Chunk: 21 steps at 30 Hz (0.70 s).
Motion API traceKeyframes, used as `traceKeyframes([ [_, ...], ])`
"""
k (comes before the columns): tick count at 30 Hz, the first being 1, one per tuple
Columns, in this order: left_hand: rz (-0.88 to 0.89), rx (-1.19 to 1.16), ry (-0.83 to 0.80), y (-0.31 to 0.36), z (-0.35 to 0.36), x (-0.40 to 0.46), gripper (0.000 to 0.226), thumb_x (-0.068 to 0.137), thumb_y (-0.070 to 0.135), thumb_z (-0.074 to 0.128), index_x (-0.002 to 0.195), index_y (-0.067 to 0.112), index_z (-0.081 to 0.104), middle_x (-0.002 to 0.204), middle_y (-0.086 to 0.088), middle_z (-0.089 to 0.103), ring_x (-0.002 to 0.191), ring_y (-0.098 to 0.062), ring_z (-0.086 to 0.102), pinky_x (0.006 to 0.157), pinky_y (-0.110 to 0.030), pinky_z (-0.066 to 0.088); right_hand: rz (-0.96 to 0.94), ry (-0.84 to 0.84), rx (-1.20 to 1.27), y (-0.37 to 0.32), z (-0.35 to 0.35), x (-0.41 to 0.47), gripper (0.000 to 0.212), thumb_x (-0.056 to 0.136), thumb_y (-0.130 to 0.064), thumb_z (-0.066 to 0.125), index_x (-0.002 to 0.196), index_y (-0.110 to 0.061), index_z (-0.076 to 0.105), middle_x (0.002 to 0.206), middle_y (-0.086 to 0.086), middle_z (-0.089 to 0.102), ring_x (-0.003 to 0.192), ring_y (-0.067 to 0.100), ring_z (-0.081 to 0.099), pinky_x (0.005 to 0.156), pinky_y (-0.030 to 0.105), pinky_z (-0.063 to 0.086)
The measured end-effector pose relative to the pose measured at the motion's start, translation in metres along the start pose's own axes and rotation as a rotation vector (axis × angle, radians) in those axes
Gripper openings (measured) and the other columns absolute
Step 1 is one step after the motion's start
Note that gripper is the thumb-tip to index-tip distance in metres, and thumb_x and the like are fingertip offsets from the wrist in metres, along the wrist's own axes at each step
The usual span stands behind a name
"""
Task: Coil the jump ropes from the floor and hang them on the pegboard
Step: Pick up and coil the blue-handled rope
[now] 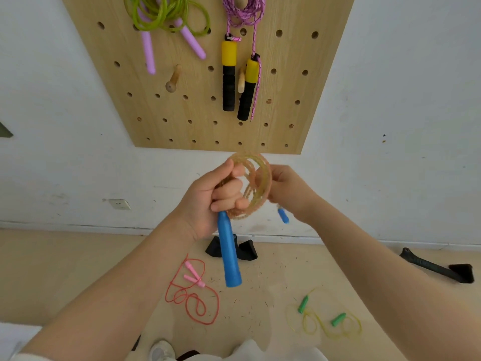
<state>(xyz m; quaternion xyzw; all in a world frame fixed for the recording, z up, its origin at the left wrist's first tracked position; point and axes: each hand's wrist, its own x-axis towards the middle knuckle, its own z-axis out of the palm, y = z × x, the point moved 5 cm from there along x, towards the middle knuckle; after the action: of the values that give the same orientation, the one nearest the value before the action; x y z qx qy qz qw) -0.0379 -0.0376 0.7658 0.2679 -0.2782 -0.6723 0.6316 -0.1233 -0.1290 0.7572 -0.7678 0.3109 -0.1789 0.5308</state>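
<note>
Jump ropes lie and hang across the scene. On the beige floor (78, 269) at seven o'clock sprawls a red rope with pink handles (194, 290). At centre, the left hand (208, 201) grips an orange coil (251, 188) and its blue handle (229, 254), which hangs down; the right hand (289, 190) pinches the coil's far side, a second blue handle (283, 215) dangling beneath it. At five o'clock lies a yellow rope with green handles (325, 319). On the white wall (403, 100) at twelve o'clock, the wooden pegboard (286, 74) carries a green rope with lilac handles (166, 16) and a purple rope with yellow-black handles (239, 61).
</note>
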Motion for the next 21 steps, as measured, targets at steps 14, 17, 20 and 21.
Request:
traceKeyframes([
  [14,-0.092,0.921,0.626,-0.004,-0.056,0.008,0.030,0.100,0.032,0.038,0.084,0.009,0.050,0.057,0.007,0.059,0.045,0.000,0.054,0.054,-0.017,0.041,-0.019,-0.562,-0.533,-0.024,0.037,-0.037,0.022,0.092,-0.024,0.054,0.107,-0.011,0.064,0.062,-0.007,0.053,0.047,-0.001,0.045,0.056,0.009,0.037],
  [17,-0.208,1.015,0.507,-0.017,-0.052,0.003,0.031,0.098,0.033,0.041,0.085,0.007,0.052,0.046,0.007,0.056,0.038,-0.004,0.048,0.051,-0.017,0.041,-0.078,-0.472,-0.341,-0.045,0.021,-0.036,0.011,0.088,-0.014,0.061,0.088,-0.005,0.068,0.050,-0.013,0.048,0.043,0.002,0.039,0.047,0.010,0.031],
  [20,-0.259,0.848,0.262,-0.024,-0.041,-0.001,0.045,0.098,0.043,0.032,0.073,0.009,0.049,0.040,0.001,0.046,0.032,-0.011,0.032,0.059,-0.028,0.043,-0.130,-0.298,-0.204,-0.058,-0.002,-0.028,0.010,0.084,-0.013,0.066,0.075,-0.009,0.067,0.046,-0.016,0.051,0.042,0.001,0.040,0.046,0.008,0.029],
  [21,-0.282,0.763,0.175,-0.025,-0.035,-0.003,0.053,0.095,0.051,0.026,0.071,0.010,0.049,0.037,0.002,0.039,0.030,-0.010,0.027,0.057,-0.029,0.041,-0.145,-0.221,-0.174,-0.057,-0.009,-0.024,0.011,0.083,-0.015,0.067,0.073,-0.009,0.066,0.051,-0.013,0.054,0.046,0.001,0.039,0.048,0.010,0.031],
])
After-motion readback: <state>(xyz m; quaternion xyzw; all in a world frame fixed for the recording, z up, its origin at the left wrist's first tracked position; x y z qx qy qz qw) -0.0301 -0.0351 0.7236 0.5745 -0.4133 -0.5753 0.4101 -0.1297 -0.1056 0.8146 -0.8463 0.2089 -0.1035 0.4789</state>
